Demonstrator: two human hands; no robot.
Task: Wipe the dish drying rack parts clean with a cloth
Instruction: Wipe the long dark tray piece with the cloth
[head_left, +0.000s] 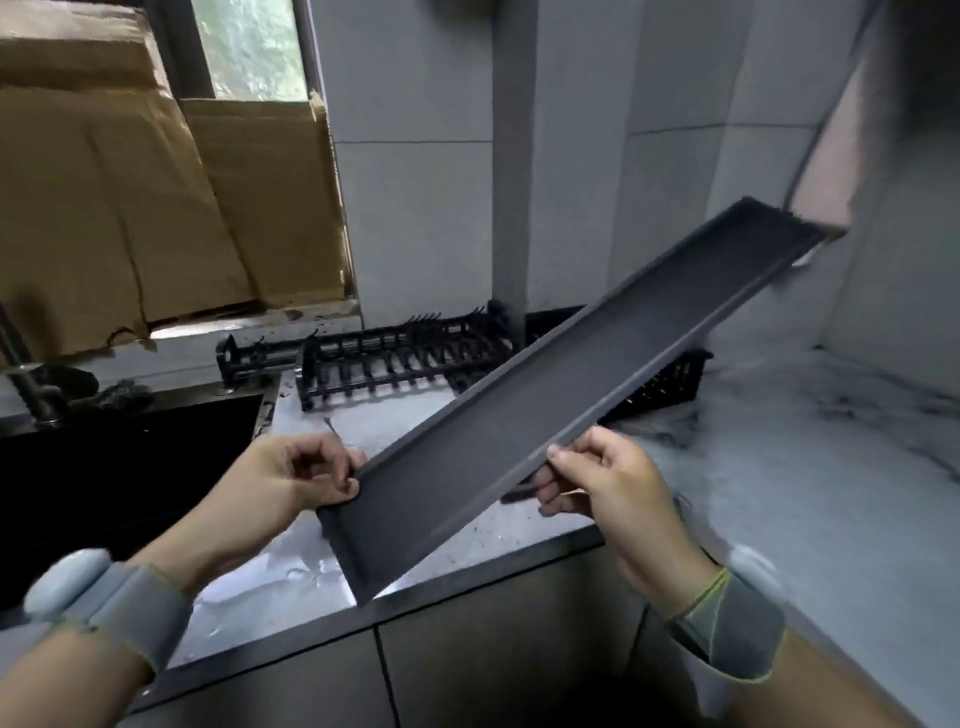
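Observation:
A long, shallow dark grey drip tray slants in the air from lower left to upper right above the counter. My left hand pinches its left long edge near the lower end. My right hand grips the right long edge, thumb on top and fingers under. Behind the tray, black plastic rack parts with upright prongs lie on the counter against the wall. A black basket-like part sits partly hidden behind the tray. No cloth shows in this view.
A dark sink lies at the left with a tap stem behind it. The wet marble-look counter wraps around the right corner. Cardboard covers the window. Tiled walls stand close behind; a range hood hangs at upper right.

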